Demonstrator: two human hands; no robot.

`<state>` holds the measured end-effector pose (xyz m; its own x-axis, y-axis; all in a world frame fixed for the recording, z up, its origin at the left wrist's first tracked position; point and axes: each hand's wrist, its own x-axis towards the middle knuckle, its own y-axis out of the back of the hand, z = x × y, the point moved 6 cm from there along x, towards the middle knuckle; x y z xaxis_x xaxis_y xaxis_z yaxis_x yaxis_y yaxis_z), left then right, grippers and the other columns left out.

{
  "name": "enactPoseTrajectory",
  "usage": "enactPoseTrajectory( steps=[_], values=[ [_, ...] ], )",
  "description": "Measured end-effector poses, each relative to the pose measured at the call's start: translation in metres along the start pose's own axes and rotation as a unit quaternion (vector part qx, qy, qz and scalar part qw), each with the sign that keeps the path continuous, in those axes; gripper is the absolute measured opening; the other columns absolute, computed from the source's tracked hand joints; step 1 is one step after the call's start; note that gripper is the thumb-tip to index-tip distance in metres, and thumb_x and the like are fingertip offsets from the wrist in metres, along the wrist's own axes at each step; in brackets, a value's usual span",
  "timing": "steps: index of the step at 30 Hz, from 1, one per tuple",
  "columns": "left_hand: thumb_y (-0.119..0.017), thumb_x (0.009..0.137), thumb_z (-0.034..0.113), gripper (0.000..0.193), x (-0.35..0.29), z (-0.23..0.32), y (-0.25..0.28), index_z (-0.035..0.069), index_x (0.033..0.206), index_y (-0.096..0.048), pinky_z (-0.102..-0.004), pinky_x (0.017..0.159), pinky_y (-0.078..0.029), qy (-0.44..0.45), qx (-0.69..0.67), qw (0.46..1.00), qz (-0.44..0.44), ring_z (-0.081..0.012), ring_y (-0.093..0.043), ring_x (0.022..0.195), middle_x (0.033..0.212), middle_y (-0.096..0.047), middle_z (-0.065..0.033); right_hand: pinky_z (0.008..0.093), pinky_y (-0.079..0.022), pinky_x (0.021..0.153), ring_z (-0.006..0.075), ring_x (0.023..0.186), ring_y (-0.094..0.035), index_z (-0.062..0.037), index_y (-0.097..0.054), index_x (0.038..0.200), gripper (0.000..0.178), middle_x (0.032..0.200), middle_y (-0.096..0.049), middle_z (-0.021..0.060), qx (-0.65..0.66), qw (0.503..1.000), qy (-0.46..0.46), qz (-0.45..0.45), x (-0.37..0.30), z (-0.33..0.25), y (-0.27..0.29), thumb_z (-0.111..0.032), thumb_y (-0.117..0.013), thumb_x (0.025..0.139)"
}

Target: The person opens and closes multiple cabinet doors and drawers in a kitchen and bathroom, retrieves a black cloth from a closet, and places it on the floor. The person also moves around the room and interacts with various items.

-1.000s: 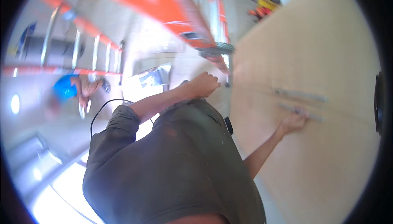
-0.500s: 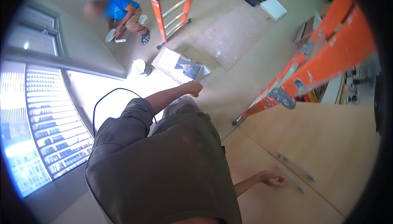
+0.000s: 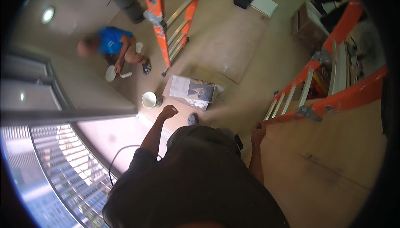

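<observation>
Left hand (image 3: 168, 112) fisted, empty; right hand (image 3: 258, 129) fingers curled (grip unclear) beside orange ladder (image 3: 333, 99), silver rungs.

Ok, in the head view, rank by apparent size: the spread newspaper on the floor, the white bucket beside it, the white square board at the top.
Largest to smallest as they look:
1. newspaper
2. white square board
3. white bucket
The board and bucket look close in size, and the board lies farther off, so that order is unsure.

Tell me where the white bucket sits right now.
In the head view, the white bucket stands on the floor left of centre, beside the newspaper sheets, just beyond the left hand.
</observation>
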<state>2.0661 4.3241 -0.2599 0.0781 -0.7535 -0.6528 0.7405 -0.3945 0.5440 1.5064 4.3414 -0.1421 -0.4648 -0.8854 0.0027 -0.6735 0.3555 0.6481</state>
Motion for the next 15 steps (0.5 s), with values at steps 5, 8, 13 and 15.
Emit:
enactPoseTrajectory(
  steps=[5, 8, 13, 15],
  values=[
    [-0.075, 0.08, 0.015, 0.052, 0.005, 0.014, 0.09, 0.007, 0.127, -0.055, -0.0386, 0.082, -0.052, -0.06, -0.112, 0.972, 0.199, -0.0253, -0.065, 0.097, 0.113, -0.064, -0.0159, 0.0301, -0.051, 0.073, 0.015, 0.075, -0.062, -0.0028, -0.067, 0.096, 0.011, 0.079, -0.065, 0.0054, 0.121, 0.979, -0.012, -0.161, 0.01, -0.074, -0.084, -0.012, -0.065, 0.09],
    [-0.068, 0.083, 0.007, 0.061, 0.009, 0.063, 0.143, 0.009, 0.139, -0.045, -0.0368, 0.082, -0.054, -0.058, -0.221, 0.937, 0.264, -0.0262, -0.065, 0.102, 0.121, -0.061, -0.016, 0.0283, -0.05, 0.07, 0.0122, 0.073, -0.06, -0.0031, -0.067, 0.095, 0.01, 0.078, -0.064, 0.0042, 0.1, 0.982, -0.022, -0.161, 0.022, -0.097, -0.111, -0.011, -0.064, 0.09],
    [-0.058, 0.085, -0.003, 0.076, 0.024, 0.155, 0.186, 0.012, 0.152, -0.026, -0.0361, 0.082, -0.054, -0.156, -0.244, 0.885, 0.364, -0.028, -0.062, 0.107, 0.134, -0.05, -0.0189, 0.0313, -0.049, 0.069, 0.0158, 0.074, -0.061, -0.0026, -0.067, 0.095, 0.01, 0.081, -0.065, 0.0111, 0.103, 0.972, -0.068, -0.201, 0.076, -0.098, -0.16, -0.01, -0.064, 0.088],
    [-0.055, 0.084, -0.005, 0.079, 0.045, 0.186, 0.189, 0.013, 0.154, -0.022, -0.0363, 0.083, -0.052, -0.192, -0.242, 0.861, 0.405, -0.0281, -0.058, 0.111, 0.137, -0.046, -0.0187, 0.0308, -0.049, 0.068, 0.0158, 0.073, -0.061, -0.0028, -0.066, 0.094, 0.009, 0.082, -0.065, 0.0107, 0.106, 0.976, -0.058, -0.183, 0.122, -0.091, -0.184, -0.008, -0.063, 0.088]
  ],
)
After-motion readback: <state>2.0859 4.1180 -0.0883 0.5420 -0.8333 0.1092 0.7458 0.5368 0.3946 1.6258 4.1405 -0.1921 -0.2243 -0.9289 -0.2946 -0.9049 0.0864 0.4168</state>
